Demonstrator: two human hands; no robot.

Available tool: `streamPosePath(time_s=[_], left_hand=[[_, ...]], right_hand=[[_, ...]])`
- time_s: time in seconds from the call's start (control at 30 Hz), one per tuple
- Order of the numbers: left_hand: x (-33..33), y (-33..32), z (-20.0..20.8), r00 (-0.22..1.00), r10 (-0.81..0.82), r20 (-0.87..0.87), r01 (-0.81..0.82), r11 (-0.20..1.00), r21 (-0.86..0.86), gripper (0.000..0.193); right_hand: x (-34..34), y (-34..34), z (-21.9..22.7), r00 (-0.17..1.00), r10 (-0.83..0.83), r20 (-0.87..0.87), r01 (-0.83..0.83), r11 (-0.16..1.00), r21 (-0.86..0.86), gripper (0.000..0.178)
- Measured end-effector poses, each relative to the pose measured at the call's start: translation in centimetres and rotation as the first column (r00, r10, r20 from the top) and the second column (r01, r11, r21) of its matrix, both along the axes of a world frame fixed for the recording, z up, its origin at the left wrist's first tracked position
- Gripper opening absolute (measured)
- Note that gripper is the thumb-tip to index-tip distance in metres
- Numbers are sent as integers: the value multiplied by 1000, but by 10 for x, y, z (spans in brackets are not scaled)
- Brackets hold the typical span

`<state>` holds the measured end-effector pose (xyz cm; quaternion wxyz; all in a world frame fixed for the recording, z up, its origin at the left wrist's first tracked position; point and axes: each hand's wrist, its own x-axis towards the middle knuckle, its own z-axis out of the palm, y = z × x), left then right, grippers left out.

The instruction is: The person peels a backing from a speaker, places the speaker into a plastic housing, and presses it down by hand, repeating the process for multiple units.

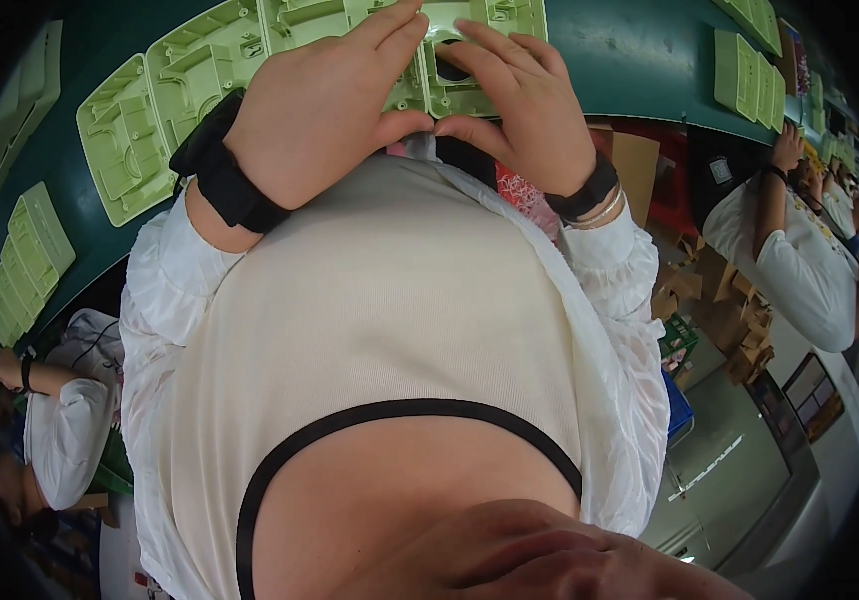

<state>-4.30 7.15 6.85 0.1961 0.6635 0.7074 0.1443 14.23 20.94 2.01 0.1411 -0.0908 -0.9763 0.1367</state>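
A pale green plastic housing [460, 101] lies at the near edge of the table, under both hands. My left hand [315, 110] is over its left side, fingers stretched forward and thumb apart near the front edge. On the other side, my right hand [530, 105] reaches over it with spread fingers, close to a dark round opening or disc [449, 64]; I cannot tell which. The two thumb tips nearly meet at the front edge. Contact under the fingertips is partly hidden.
More pale green housings [128, 140] sit in a row to the left on the dark green table [625, 60]. Stacked green parts [32, 262] lie farther left, others [750, 80] at the far right. A person in white [800, 250] works at right, another [70, 430] at left. Cardboard pieces [750, 340] lie on the right.
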Motion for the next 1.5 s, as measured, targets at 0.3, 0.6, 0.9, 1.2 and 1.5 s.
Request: streamPosePath(time_s=[0.3,0.6,0.9,1.2,1.5], left_hand=[[-1,0,1,995,-30,-90,31,999,14,73],[-1,1,1,991,-48,-128,48,999,-2,72],[-5,-2,-25,987,-29,-156,52,988,145,54],[-51,-18,-16,-67,142,988,-171,974,-152,59],[-28,-54,5,-260,165,952,-438,858,-268,53]], right_hand=[[7,15,-6,987,152,57,-144,982,-123,55],[0,13,-2,993,116,-11,-116,993,9,61],[1,14,3,989,146,-8,-146,980,-132,50],[-30,-34,68,917,-100,-387,-18,957,-290,34],[-76,-76,69,857,60,-512,-55,998,24,31]])
